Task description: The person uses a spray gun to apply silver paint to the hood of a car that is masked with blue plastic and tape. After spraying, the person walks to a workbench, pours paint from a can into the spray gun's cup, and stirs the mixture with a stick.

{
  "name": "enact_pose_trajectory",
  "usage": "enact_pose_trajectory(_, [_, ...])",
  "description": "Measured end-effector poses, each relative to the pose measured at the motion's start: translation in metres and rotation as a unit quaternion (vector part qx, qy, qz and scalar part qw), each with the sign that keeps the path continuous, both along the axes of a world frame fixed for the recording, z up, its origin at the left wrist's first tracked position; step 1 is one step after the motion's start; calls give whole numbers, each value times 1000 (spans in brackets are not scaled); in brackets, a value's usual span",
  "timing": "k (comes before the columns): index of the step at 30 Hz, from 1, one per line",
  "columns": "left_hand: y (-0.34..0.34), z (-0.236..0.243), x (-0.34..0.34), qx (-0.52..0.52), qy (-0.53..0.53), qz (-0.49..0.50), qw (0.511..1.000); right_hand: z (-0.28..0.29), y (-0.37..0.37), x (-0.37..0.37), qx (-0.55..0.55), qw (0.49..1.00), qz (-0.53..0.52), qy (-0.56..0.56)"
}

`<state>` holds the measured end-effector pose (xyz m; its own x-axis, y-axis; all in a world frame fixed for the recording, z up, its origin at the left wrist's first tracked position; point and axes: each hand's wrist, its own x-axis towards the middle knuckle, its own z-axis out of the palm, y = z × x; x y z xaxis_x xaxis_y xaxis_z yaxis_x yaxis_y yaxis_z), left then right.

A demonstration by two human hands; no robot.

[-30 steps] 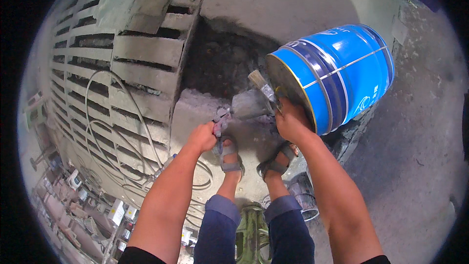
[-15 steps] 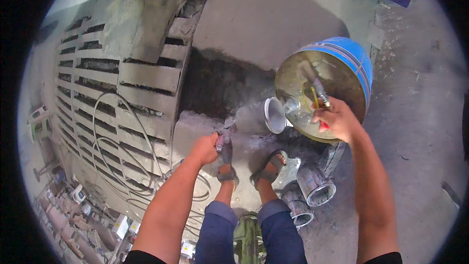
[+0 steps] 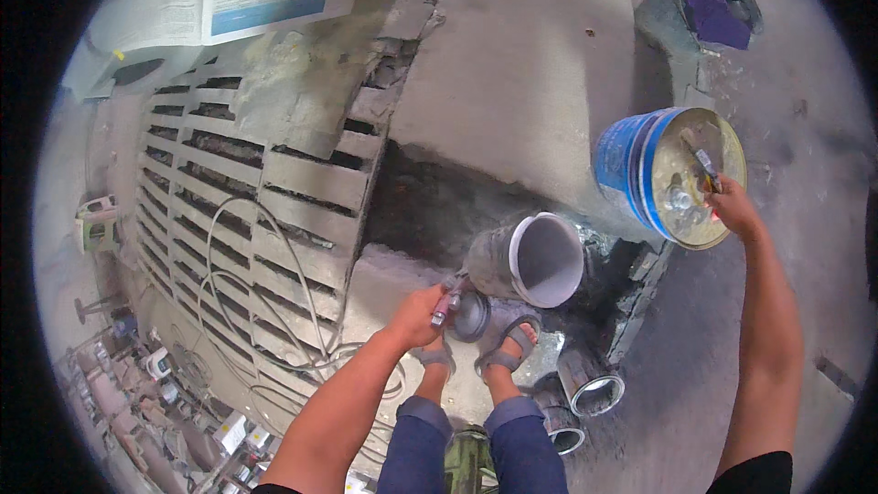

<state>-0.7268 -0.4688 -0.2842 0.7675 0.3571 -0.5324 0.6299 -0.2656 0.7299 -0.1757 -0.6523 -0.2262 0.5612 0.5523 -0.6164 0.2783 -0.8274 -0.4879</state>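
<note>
My left hand (image 3: 413, 318) is closed round a metal spray gun (image 3: 446, 300) with a pinkish grip, in front of my feet. Beside the gun is a grey cup (image 3: 501, 261), its open mouth tilted right; it looks joined to the gun, but the join is hidden. A dark round lid-like piece (image 3: 471, 316) shows just below. Out to the right, my right hand (image 3: 734, 208) grips a paintbrush (image 3: 704, 163), bristles pointing up and left over the tan round top of a blue bucket (image 3: 631, 169). A clear knob-like piece (image 3: 679, 198) shows on that top.
A grey slatted pallet (image 3: 265, 155) lies at the left, with a coiled hose (image 3: 215, 265) across it. Two metal cups (image 3: 594, 389) lie right of my feet. A bin with purple cloth (image 3: 716, 14) stands at far right. Clutter (image 3: 151, 412) fills the lower left.
My right hand and the brush have moved right. The bucket appears farther right and smaller, its blue side now showing on the left. The gun and cup have shifted right and down as the view moved.
</note>
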Motion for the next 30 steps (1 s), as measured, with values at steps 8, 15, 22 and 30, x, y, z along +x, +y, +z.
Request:
enact_pose_trajectory(8, [3,33,1,-18,-26,37,999,-30,-4,20,-20,992,23,-126])
enact_pose_trajectory(15, [3,46,-12,12,-18,56,998,-19,8,-29,-5,980,-81,-179])
enact_pose_trajectory(22, [3,32,-28,50,-40,55,996,-8,-33,-34,57,888,22,-455])
enact_pose_trajectory(30, [14,45,-30,88,-7,26,996,154,-32,-209,131,978,58,-152])
